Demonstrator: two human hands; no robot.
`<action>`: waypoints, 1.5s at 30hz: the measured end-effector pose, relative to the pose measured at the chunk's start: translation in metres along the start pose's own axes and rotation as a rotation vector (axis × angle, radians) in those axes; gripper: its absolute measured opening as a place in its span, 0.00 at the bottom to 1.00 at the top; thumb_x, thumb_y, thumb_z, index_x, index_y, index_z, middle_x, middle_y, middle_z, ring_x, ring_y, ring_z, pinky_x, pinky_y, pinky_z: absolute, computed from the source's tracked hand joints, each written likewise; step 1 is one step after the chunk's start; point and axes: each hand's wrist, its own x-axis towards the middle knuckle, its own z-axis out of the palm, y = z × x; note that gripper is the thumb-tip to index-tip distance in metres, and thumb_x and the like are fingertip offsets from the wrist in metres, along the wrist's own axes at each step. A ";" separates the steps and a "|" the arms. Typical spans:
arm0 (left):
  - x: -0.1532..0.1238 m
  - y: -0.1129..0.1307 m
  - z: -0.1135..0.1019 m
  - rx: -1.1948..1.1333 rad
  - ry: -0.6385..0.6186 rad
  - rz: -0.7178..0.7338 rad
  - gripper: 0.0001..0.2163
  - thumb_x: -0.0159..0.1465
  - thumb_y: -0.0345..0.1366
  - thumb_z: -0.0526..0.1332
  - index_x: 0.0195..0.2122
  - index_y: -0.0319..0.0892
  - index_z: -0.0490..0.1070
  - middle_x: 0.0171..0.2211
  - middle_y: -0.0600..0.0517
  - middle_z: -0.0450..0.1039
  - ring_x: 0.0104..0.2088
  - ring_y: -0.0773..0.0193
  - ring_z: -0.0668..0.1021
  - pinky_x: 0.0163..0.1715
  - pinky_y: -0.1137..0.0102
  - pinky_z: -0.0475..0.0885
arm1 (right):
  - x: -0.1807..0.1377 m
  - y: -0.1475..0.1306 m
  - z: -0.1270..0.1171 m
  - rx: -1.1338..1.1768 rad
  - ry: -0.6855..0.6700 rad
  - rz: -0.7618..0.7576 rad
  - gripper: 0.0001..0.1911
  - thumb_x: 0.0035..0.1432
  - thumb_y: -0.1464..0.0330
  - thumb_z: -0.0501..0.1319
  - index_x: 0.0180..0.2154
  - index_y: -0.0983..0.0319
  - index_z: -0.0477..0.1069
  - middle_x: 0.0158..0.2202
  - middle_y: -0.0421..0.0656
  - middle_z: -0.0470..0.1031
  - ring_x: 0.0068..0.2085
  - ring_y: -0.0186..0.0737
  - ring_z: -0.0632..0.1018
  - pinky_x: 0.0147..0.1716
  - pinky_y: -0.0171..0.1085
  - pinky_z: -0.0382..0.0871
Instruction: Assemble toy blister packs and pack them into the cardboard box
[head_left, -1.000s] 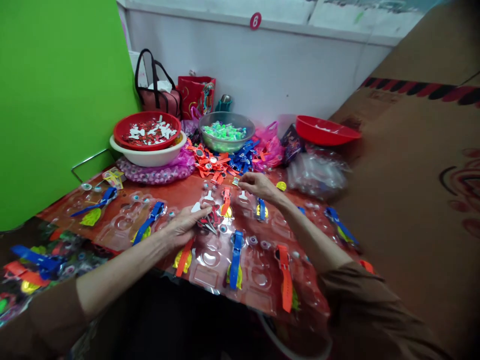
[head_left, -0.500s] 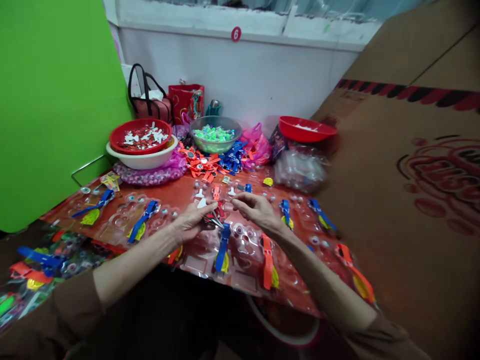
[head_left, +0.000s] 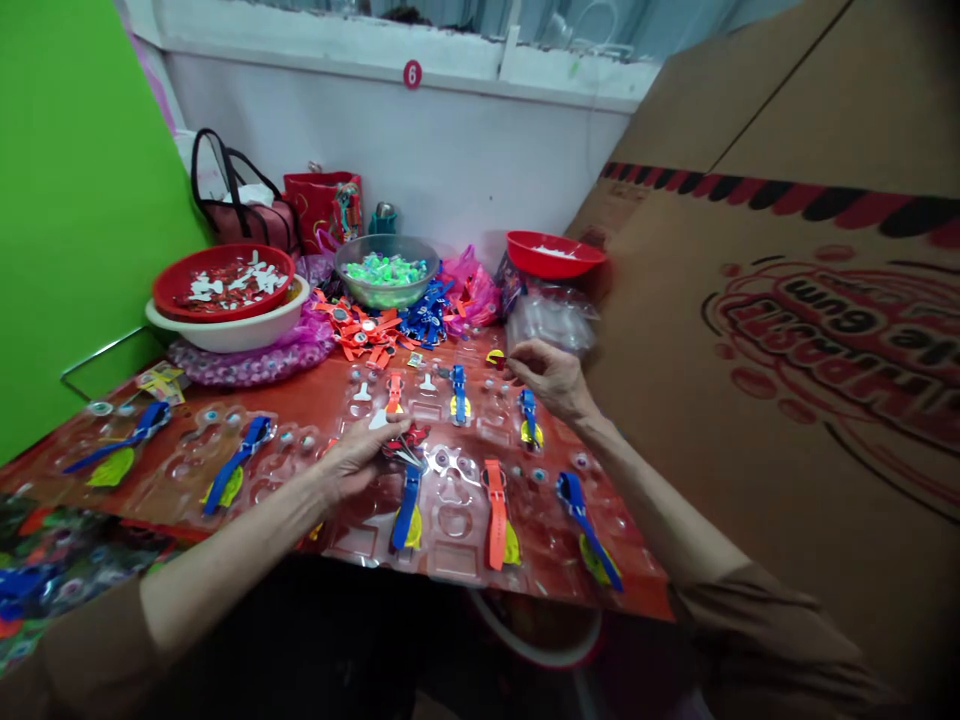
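Left hand [head_left: 358,456] is closed on red-and-white pieces [head_left: 415,436], jutting past its thumb. Small red piece [head_left: 498,364] is pinched at right hand [head_left: 553,380] fingertips.

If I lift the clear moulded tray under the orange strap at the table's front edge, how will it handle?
Probably light and somewhat flexible: the clear tray looks like thin, see-through plastic. The orange strap seems to lie loose on it, so tilting may spill it. The tray's glossy glare suggests it could slide easily across the red tabletop.
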 end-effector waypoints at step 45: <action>-0.017 -0.019 0.036 0.113 -0.112 -0.020 0.13 0.59 0.26 0.68 0.46 0.36 0.72 0.30 0.49 0.77 0.21 0.67 0.78 0.21 0.74 0.72 | 0.004 -0.068 0.000 0.191 -0.420 -0.029 0.11 0.62 0.60 0.62 0.37 0.60 0.67 0.29 0.40 0.75 0.29 0.34 0.76 0.27 0.35 0.73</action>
